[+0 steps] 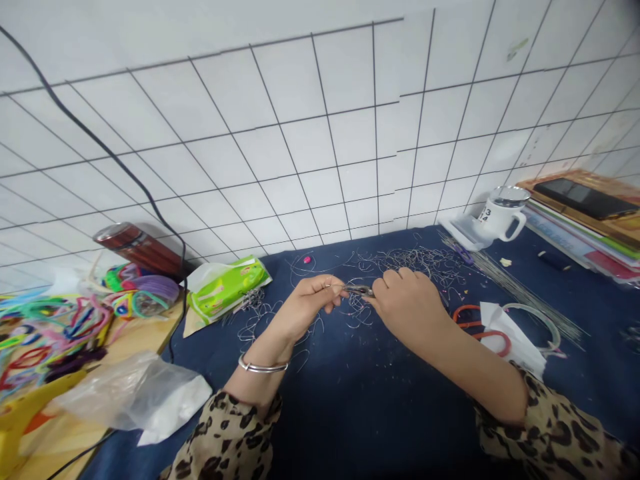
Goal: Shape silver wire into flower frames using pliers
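Observation:
Over the middle of the dark blue cloth, my left hand point(314, 297) pinches a thin piece of wire between thumb and fingers. My right hand point(407, 300) is wrapped round a small pair of metal pliers point(359, 289), whose jaws point left and meet the wire close to my left fingertips. The handles are hidden inside my fist. Behind and below both hands lie bent wire pieces point(420, 263) in a loose tangle, with more curled wire point(257, 325) left of my left wrist. A small pink bead-like object point(307, 259) sits beyond my left hand.
At right are straight wires point(530, 293), orange-handled scissors point(495, 337), a white mug point(503, 217) and a phone point(583, 197) on stacked books. Left are a green tissue pack point(230, 287), a red-brown flask point(143, 250), plastic bag point(135, 393), colourful pipe cleaners point(60, 327) and black cable point(107, 150).

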{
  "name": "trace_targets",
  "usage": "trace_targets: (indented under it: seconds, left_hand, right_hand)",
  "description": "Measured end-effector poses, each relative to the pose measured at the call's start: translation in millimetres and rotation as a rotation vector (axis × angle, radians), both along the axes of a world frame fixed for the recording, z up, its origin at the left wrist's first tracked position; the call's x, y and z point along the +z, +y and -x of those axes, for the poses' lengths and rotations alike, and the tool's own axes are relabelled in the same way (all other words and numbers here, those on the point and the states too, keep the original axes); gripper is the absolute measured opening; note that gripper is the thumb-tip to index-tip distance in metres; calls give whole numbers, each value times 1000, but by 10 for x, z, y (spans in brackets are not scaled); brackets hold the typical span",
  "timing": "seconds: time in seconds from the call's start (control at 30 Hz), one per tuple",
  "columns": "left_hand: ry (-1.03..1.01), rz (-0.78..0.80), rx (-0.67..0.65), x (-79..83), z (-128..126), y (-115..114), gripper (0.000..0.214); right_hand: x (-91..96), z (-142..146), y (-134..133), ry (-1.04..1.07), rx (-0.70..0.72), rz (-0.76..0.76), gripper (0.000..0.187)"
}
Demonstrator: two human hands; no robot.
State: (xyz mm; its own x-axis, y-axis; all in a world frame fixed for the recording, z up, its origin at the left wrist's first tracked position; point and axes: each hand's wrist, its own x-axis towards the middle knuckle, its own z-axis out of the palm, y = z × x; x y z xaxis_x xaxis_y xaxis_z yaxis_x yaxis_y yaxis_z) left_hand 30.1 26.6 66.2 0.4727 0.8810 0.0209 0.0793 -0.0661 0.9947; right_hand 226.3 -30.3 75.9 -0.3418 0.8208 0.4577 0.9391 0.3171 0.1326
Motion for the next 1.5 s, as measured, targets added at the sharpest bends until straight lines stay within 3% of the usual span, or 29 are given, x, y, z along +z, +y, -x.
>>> trace_targets:
  seconds: [0.33,0.5,0.63,0.73,0.93,1.2,1.5]
  left_hand:
    - [78,-119,80,-11,-29,-16,19]
    - [188,-245,123,21,-42,-41,18]
    - [265,-419,171,39,-46,-68,14]
    - [282,-486,238,36,-41,-69,10]
    - [262,-344,282,16,-18,-34,12]
    - [117,-103,115,27,-1,-11,15]
    - [-80,27,52,8,3,28,9]
  right_hand:
    - [-17,-1,1,50,-35,105,35]
    - [29,-22,43,133,-60,311,40]
    - [85,-81,111,255,35,546,49]
    - [77,-86,130,288,64,612,53]
    - [-2,-20,103,182,-86,400,45]
    - [42,-72,136,271,34,569,49]
    - [38,-100,156,408,76,626,49]
